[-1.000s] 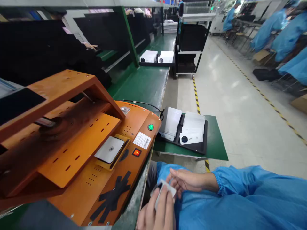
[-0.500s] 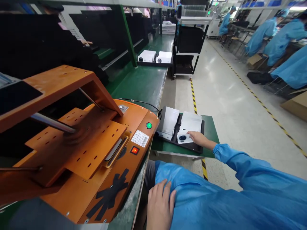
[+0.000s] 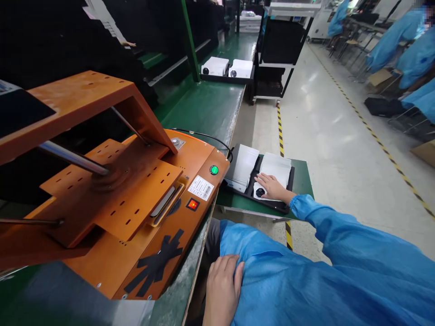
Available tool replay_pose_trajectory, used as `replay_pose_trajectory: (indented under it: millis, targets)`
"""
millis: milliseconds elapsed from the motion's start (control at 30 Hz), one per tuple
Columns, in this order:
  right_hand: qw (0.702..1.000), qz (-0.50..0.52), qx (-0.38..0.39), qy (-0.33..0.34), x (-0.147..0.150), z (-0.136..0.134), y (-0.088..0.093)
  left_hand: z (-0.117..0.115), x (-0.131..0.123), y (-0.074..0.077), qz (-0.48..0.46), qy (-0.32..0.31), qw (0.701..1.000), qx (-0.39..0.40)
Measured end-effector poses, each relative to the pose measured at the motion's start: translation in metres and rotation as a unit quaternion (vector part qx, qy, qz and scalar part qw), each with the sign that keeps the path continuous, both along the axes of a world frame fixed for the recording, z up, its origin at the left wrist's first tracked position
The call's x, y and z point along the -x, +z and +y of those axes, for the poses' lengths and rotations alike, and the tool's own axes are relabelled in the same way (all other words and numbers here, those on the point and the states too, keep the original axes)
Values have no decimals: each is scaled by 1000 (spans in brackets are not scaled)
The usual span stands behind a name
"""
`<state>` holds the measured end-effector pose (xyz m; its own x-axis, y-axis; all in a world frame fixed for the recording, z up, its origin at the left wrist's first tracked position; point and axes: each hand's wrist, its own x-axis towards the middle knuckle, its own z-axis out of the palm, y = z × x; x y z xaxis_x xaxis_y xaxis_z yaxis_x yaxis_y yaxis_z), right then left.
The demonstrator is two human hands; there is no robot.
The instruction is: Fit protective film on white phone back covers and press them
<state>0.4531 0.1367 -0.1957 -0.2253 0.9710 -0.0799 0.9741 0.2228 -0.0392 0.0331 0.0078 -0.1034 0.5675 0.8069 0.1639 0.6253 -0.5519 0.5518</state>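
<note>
My right hand (image 3: 272, 186) lies over the front of the right-hand row of white phone back covers (image 3: 277, 165), fingers stretched out and holding nothing. Its fingertips rest on the front white cover with a round black camera ring (image 3: 260, 193), which shows just below the fingers. Both rows of covers sit in a black tray (image 3: 272, 206), the left row (image 3: 245, 163) tilted. My left hand (image 3: 222, 287) lies flat on my blue smock, fingers together and extended. Left of me stands an orange press (image 3: 136, 199), with a dark plate under its upper platen.
A green side table (image 3: 304, 181) carries the tray. Along the green bench (image 3: 204, 108), another black tray (image 3: 224, 80) holds two rows of white covers. A black wheeled rack (image 3: 282, 54) stands beyond it. People in blue smocks (image 3: 390, 36) sit at the right.
My right hand has let go of the front cover's edge and spread its fingers over the row. The camera view has shifted slightly; my left hand stays on my lap.
</note>
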Motion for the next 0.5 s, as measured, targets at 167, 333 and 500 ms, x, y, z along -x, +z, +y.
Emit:
replay_pose_trajectory:
  millis: [167, 333, 500]
  targets:
    - [996, -39, 42, 76, -4, 37, 1, 2, 3, -3, 7, -1, 1000, 23]
    - [991, -57, 42, 113, -3, 42, 7, 3, 6, -7, 14, 13, 999, 41]
    - [992, -48, 38, 111, -5, 33, 12, 4, 6, -7, 23, 12, 998, 62]
